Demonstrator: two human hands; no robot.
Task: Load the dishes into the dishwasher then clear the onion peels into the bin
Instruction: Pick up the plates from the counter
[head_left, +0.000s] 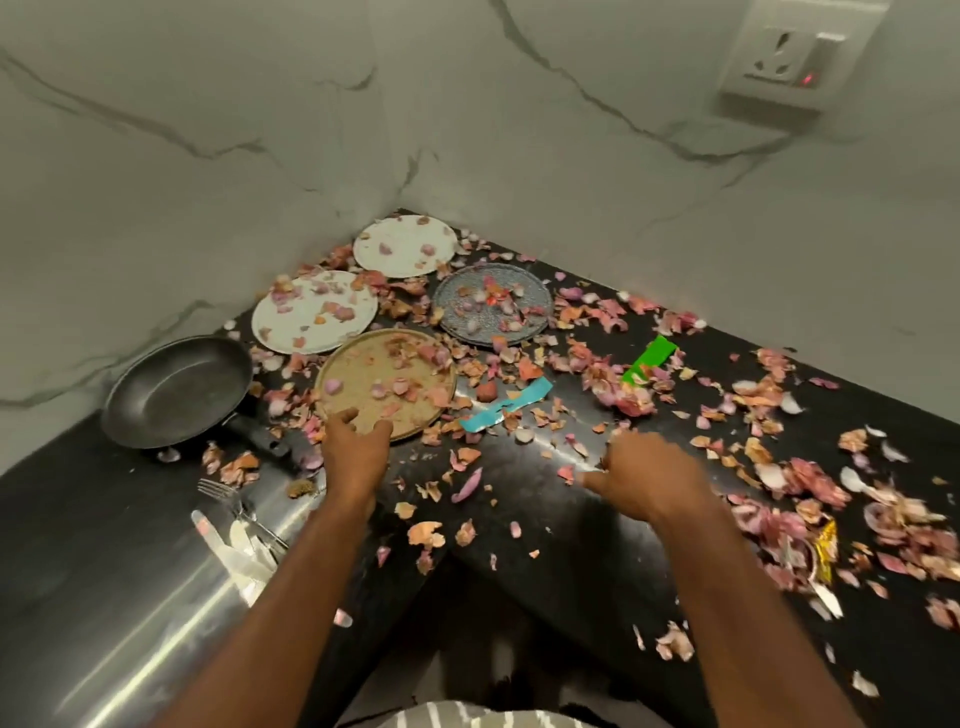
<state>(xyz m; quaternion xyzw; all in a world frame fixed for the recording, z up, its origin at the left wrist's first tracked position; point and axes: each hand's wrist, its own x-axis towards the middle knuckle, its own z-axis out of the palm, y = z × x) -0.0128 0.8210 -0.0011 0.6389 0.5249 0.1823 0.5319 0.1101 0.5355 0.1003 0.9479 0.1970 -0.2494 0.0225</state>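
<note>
Four plates are lying beyond the hands, the tan plate (385, 383) nearest, its near rim touching the left hand (356, 449), fingers spread, while the right hand (641, 480), loosely curled and empty, is hovering farther off.

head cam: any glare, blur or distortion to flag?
Head view: glare streaks on the black counter and its steel edge; right hand motion-blurred, left hand sharper; wide-angle bending of walls; dim, warm light.
</note>
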